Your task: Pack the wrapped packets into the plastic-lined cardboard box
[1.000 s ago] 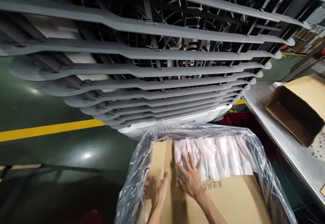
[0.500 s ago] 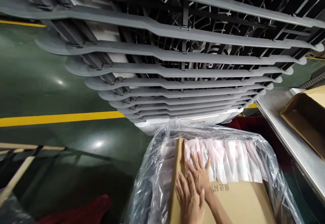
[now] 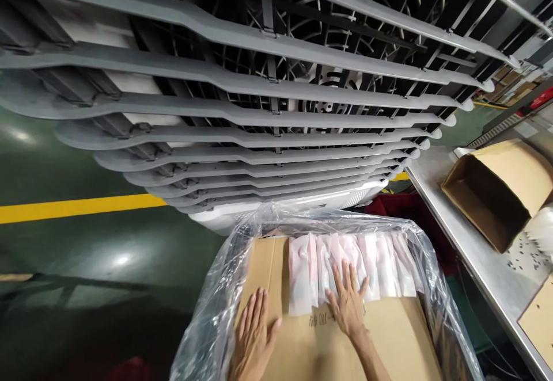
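Note:
A cardboard sheet (image 3: pixel 389 335) lies flat inside a box lined with a clear plastic bag (image 3: pixel 224 289). Along the sheet's far edge sits a row of several small pink-white plastic packets (image 3: pixel 380 266). My left hand (image 3: pixel 254 341) rests flat on the cardboard at its left side, fingers stretched out, holding nothing. My right hand (image 3: pixel 348 303) lies flat with spread fingers, fingertips on the near ends of the middle packets, palm on the cardboard.
A tall stack of grey plastic grille panels (image 3: pixel 268 116) stands just beyond the box. To the right runs a steel bench (image 3: pixel 466 237) with an open cardboard box (image 3: pixel 488 197) lying on its side. A green floor with a yellow line (image 3: pixel 78 208) lies left.
My left hand has moved left from beside the right hand and now lies flat on the cardboard's left part. My right hand has shifted slightly right along the packets.

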